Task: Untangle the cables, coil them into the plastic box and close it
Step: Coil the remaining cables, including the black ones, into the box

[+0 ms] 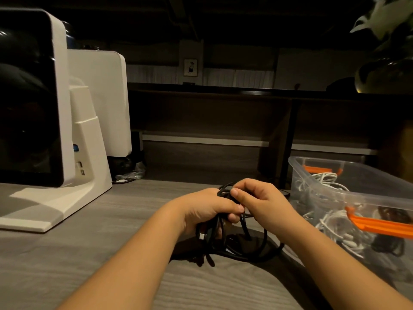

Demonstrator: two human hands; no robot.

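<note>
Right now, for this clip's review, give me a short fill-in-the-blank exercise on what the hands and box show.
1. Both hands, left hand and right hand, grip a bundle of ____ cable.
2. The box stands to the person's ____.
3. The box's latches are ____.
4. The cables already in the box are mostly ____.

Missing words: black; right; orange; white

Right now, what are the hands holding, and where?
Both hold the black cable bundle: left hand grips its middle, right hand pinches a loop at its top.
</note>
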